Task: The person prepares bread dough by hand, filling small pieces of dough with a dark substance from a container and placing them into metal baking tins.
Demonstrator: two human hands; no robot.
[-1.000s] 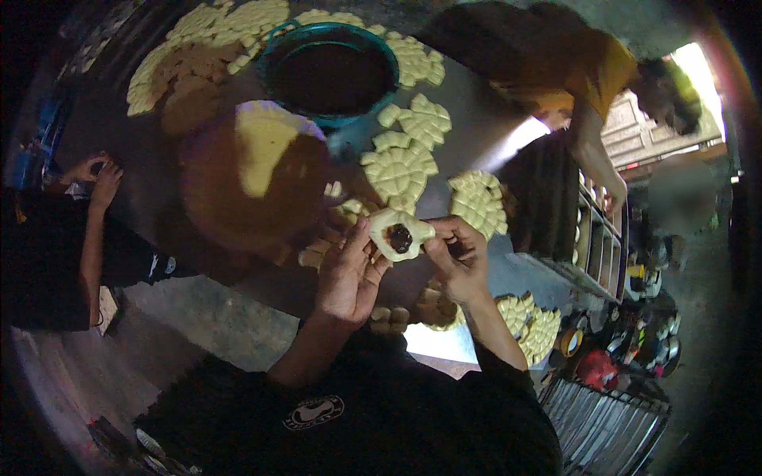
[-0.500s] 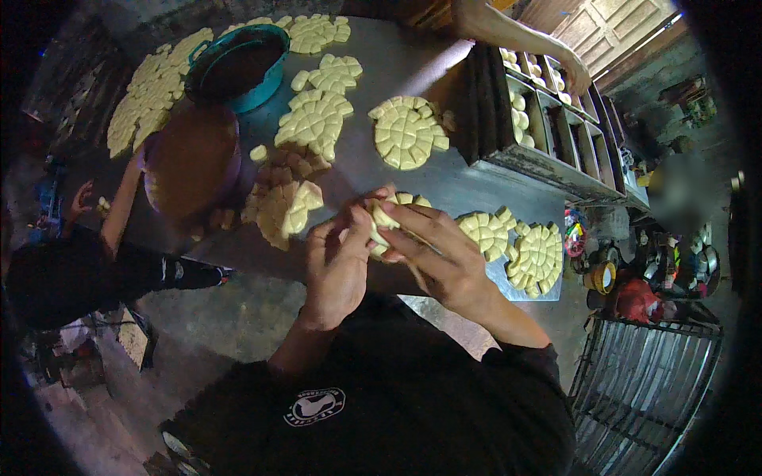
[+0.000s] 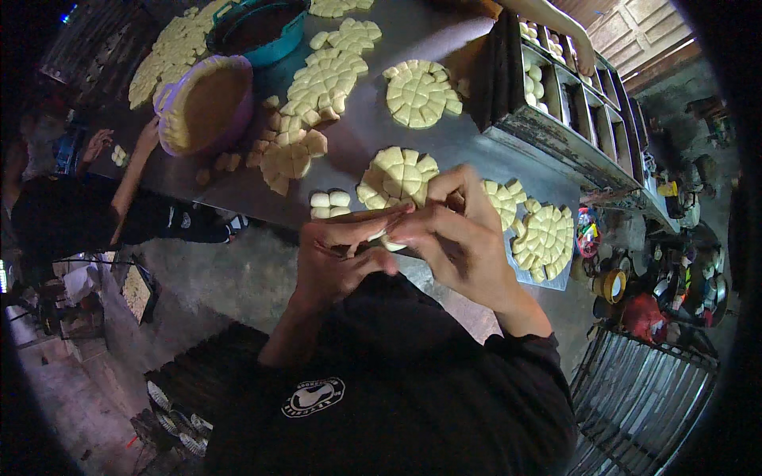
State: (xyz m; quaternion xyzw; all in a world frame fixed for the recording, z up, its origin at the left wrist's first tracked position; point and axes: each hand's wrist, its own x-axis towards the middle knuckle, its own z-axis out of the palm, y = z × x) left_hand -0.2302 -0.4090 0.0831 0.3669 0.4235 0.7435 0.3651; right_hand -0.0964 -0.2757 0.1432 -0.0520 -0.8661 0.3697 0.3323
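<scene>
Between my two hands, near the table's front edge, is a small piece of pale dough (image 3: 391,242), mostly covered by fingers. My left hand (image 3: 343,252) is closed on its left side, thumb and fingers pressed together. My right hand (image 3: 468,242) pinches it from the right with thumb and forefinger, the other fingers curled. Just beyond my left hand sit several small dough balls (image 3: 329,204) in a cluster. A round of dough cut into wedges (image 3: 398,178) lies right behind my hands. More cut rounds (image 3: 544,240) lie to my right.
Further cut dough (image 3: 324,79) spreads over the metal table (image 3: 262,190). A purple basin (image 3: 246,111) and a teal basin (image 3: 274,51) stand at the left. Metal pans with dough balls (image 3: 533,83) stand at the right, under another person's arm (image 3: 559,20). Another person (image 3: 87,198) is at the left.
The view has shifted, so the table sits higher and further right. My fingers have closed further round the dough, and less of it shows. The dough ball cluster has come into sight.
</scene>
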